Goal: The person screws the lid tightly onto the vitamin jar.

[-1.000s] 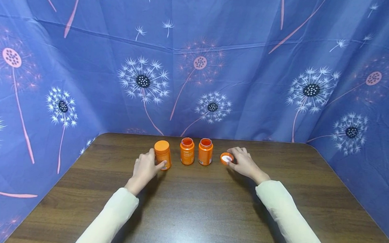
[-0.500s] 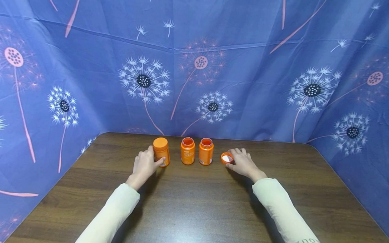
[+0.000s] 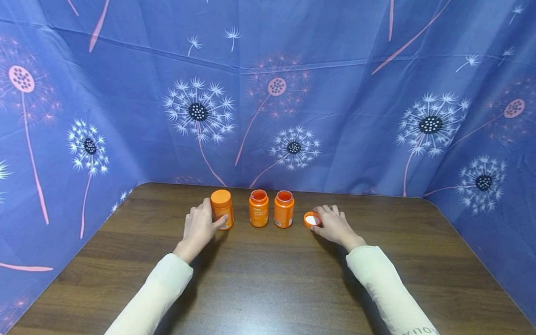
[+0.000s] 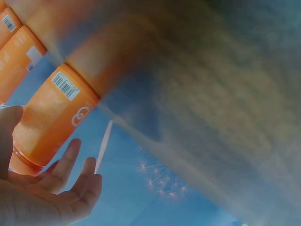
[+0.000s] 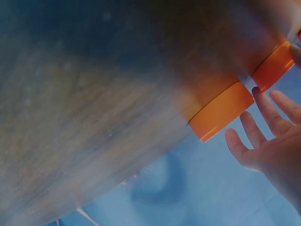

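Toward the back left of the table, my left hand (image 3: 199,230) holds a capped orange bottle (image 3: 222,216) upright, thumb in front and fingers at its far left side. The left wrist view shows this bottle (image 4: 55,115) with a barcode, the other fingers spread off it. Farther right, my right hand (image 3: 335,227) pinches an orange bottle cap (image 3: 312,219) lying with its white inside up. In the right wrist view, thumb and a finger flank that cap (image 5: 273,67). A second orange cap (image 5: 222,111) lies beside the fingers, hidden behind the hand in the head view.
Between the hands stand two uncapped orange bottles, the left one (image 3: 258,211) and the right one (image 3: 283,212), side by side. The brown wooden table (image 3: 264,280) ends at a blue dandelion-print curtain (image 3: 349,116) behind and at both sides.
Over the first half second, my left hand moved the capped bottle slightly back and left. The cap at my right hand has shifted very slightly toward me. The two uncapped bottles stay put.
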Tool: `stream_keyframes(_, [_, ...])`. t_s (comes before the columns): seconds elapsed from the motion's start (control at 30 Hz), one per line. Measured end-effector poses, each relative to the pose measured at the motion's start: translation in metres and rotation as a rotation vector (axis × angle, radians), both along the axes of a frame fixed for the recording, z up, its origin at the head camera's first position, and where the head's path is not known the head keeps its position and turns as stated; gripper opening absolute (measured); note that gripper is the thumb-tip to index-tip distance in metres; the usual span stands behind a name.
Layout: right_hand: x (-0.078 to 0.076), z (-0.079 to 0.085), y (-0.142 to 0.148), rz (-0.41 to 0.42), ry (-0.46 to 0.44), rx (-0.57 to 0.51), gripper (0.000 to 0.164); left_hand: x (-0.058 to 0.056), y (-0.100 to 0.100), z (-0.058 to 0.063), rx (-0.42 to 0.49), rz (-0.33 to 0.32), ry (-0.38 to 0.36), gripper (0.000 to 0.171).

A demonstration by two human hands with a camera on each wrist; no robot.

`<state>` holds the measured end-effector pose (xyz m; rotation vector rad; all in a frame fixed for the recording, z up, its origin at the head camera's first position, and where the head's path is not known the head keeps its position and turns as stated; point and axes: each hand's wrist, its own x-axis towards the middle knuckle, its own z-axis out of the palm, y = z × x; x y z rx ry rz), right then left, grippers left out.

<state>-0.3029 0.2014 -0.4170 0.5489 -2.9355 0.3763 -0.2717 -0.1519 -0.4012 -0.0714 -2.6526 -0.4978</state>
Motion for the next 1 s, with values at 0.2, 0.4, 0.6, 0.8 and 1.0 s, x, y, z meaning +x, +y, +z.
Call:
stream_keyframes(0.2, [-0.001, -0.001, -0.001, -0.002, -0.010, 0.024, 0.053, 0.001, 0.005, 0.011, 0.023, 0.024, 0.034, 0.072])
stream_keyframes(0.4, [-0.001, -0.001, -0.001, -0.007, -0.006, 0.016, 0.053, 0.003, 0.014, 0.023, 0.010, 0.001, 0.082, 0.071])
stream_keyframes(0.6, [0.001, -0.001, -0.001, -0.004, 0.013, 0.013, 0.054, 0.004, 0.024, 0.031, -0.063, -0.017, 0.128, 0.068])
stream_keyframes(0.8, [0.004, 0.000, 0.000, -0.016, 0.018, -0.017, 0.054, 0.002, 0.035, 0.032, -0.092, -0.049, 0.156, 0.064])
stream_keyframes(1.0, [0.005, 0.000, 0.000, -0.023, 0.034, -0.047, 0.053, 0.001, 0.049, 0.030, -0.086, -0.102, 0.190, 0.059])
